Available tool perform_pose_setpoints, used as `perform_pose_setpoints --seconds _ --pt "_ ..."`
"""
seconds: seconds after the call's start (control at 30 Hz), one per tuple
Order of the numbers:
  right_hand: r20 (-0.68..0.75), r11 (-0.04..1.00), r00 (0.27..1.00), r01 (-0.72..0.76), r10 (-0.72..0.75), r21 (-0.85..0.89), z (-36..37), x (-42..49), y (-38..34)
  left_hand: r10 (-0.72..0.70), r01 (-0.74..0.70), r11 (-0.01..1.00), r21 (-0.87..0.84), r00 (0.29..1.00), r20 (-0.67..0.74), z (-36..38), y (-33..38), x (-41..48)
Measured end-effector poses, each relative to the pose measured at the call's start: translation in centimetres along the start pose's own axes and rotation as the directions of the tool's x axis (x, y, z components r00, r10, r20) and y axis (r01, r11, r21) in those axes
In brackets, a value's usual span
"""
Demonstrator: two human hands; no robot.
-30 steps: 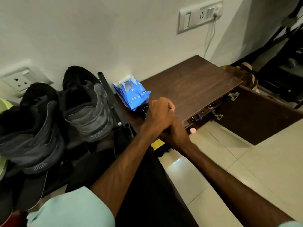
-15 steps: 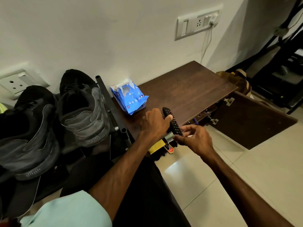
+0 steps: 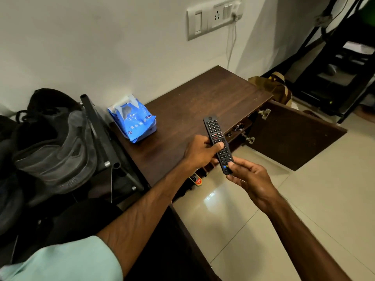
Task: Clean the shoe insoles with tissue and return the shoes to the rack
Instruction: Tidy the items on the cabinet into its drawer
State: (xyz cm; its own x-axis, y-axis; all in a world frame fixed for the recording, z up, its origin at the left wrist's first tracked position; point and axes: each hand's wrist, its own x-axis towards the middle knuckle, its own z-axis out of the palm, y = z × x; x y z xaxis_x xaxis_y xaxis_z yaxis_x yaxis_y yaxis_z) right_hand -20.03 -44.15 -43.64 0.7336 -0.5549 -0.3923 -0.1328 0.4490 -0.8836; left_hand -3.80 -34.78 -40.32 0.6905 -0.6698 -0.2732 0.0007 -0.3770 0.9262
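Over the tabletop (image 3: 203, 98) edge, left hand (image 3: 199, 152) grips a remote (image 3: 214, 130) mid-body, right hand (image 3: 251, 177) pinches its lower end. Tissue pack (image 3: 134, 122) sits by the wall, shoes (image 3: 54, 142) on the rack (image 3: 92, 120). Cleaning looks unstarted; next, park the remote, pull a tissue.

The remote control (image 3: 217, 143) has risen off the counter (image 3: 203, 102); the once-clasped left hand (image 3: 199, 153) and right hand (image 3: 250, 178) now hold it.
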Motion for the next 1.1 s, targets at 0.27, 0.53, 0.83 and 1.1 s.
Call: perform_pose_setpoints --seconds 0.27,0.53,0.83,1.1 --pt "-0.218 0.954 0.973 -0.004 0.073 0.301 -6.8 1.4 3.3 -0.066 0.037 0.983 0.179 0.985 0.157 6.8 -0.2 2.1" --pt "-0.537 0.902 0.822 0.074 0.186 0.426 -12.1 4.2 9.6 -0.251 -0.083 0.707 0.702 0.899 0.360 12.1 -4.8 2.6" --pt "-0.533 0.967 0.816 -0.124 0.226 0.221 -10.2 14.6 11.7 -0.173 -0.188 0.639 0.746 0.910 0.377 12.3 -3.6 5.5" --pt "-0.588 0.984 0.795 -0.179 0.152 0.013 -9.9 23.3 12.7 -0.132 -0.201 0.584 0.786 0.933 0.336 11.1 -4.0 6.6"
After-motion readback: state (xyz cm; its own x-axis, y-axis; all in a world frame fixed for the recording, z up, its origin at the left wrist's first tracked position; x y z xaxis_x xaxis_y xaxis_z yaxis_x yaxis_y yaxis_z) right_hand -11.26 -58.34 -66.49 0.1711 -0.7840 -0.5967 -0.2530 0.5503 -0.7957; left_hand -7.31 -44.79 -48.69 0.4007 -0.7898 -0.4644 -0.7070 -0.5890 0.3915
